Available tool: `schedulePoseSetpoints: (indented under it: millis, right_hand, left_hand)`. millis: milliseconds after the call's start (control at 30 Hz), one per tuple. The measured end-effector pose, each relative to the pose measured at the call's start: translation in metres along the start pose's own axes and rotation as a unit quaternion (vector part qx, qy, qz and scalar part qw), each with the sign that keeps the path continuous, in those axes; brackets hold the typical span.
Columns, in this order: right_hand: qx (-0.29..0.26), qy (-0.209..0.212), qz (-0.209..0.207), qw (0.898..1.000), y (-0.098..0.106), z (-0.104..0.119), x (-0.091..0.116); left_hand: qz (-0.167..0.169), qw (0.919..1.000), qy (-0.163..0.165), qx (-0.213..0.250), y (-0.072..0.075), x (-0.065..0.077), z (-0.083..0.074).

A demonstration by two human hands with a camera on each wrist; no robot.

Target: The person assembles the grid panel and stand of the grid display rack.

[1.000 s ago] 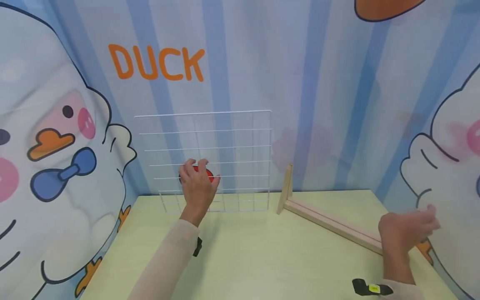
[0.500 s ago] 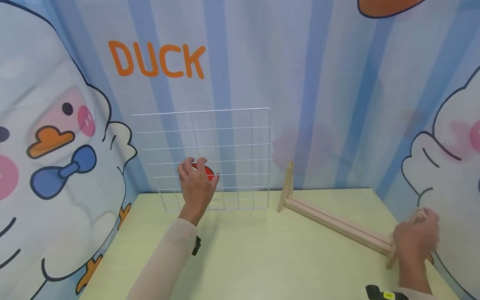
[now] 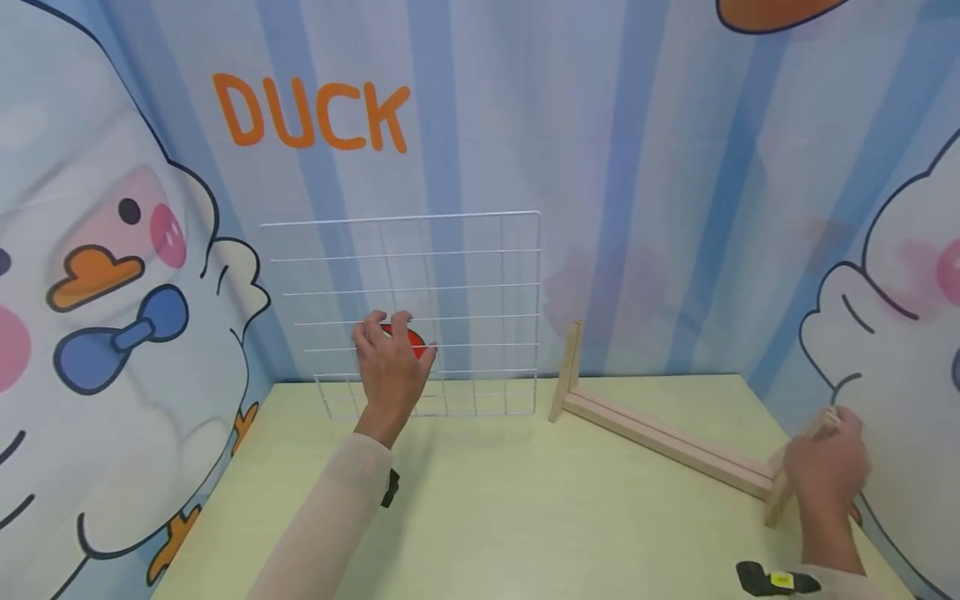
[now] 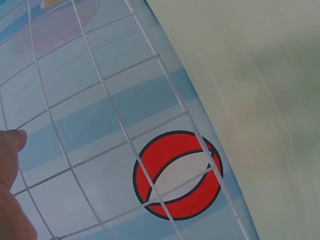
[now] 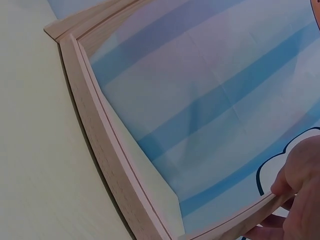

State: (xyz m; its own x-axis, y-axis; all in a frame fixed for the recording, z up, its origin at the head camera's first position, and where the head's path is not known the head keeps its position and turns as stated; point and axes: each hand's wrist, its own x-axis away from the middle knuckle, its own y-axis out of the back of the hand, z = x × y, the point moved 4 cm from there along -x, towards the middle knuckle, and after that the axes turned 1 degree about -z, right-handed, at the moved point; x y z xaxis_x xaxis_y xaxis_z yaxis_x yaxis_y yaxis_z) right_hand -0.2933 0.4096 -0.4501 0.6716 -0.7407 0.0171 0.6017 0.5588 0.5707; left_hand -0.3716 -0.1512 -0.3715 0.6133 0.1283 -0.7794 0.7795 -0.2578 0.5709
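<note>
My left hand (image 3: 390, 367) is at a white wire grid panel (image 4: 101, 80) that stands upright against the backdrop. Its fingers bend over the wires low on the panel; in the left wrist view the thumb (image 4: 12, 142) lies against a wire. On the right, my right hand (image 3: 828, 467) grips the near upright end piece (image 5: 240, 222) of a wooden frame. A long grooved rail (image 3: 667, 443) joins that piece to a matching upright (image 3: 568, 371) at the far end. The rail slants across the table, its near joint partly behind my hand.
A pale yellow-green table (image 3: 525, 517) lies under everything. Blue striped cloth (image 3: 495, 100) with printed ducks and the word DUCK hangs behind and at both sides. The red ball (image 4: 165, 145) behind the wires is printed on the cloth.
My right hand has changed from outstretched fingers beside the frame to a grip on its near end piece, which now shows. My left hand stays at the grid.
</note>
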Motion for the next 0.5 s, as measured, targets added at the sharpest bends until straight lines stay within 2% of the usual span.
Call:
schedulePoseSetpoints:
  millis: [233, 333, 500]
  right_hand:
    - [0.031, 0.032, 0.029, 0.999, -0.007, 0.007, -0.009]
    - [0.038, 0.06, 0.031, 0.997, -0.011, 0.012, -0.014]
    - [0.042, 0.089, 0.04, 0.994, -0.018, 0.018, -0.023]
  left_hand:
    - [-0.004, 1.0, -0.001, -0.001, -0.001, 0.001, -0.003]
    - [-0.004, 1.0, -0.004, -0.004, -0.001, 0.001, -0.005]
    - [-0.017, 0.9996, -0.02, -0.004, -0.001, 0.002, -0.01]
